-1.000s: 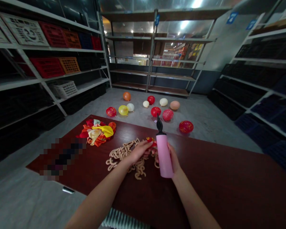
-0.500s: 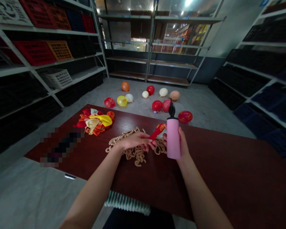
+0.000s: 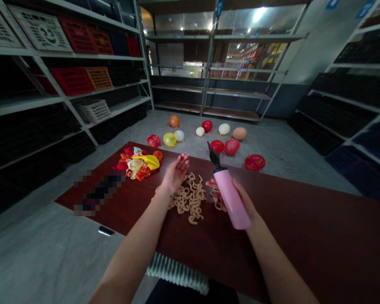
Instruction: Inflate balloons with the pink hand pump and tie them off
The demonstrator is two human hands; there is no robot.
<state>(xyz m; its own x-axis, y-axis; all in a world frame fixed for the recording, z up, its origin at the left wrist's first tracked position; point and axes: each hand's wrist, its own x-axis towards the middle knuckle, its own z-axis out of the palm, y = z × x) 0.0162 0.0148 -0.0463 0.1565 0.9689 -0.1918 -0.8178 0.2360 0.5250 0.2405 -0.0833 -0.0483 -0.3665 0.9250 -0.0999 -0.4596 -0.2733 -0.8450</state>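
My right hand [image 3: 242, 202] is wrapped round a pink hand pump [image 3: 229, 194] with a black nozzle, tilted to the left above the dark red table [image 3: 304, 236]. My left hand [image 3: 176, 171] is raised over the table with palm up and fingers stretched out, holding nothing. Below and between my hands lies a heap of beige clips [image 3: 191, 198]. A pile of flat, uninflated balloons [image 3: 139, 162] in red, orange and yellow lies at the table's far left corner.
Several inflated balloons [image 3: 209, 137] lie on the grey floor beyond the table. Metal shelving with red and orange crates [image 3: 79, 78] lines the left, dark bins the right. A blurred patch [image 3: 96, 192] covers part of the table's left end.
My left hand has let go of the red balloon it pinched beside the pump and now lifts open and empty. The pump has tilted leftwards in my right hand.
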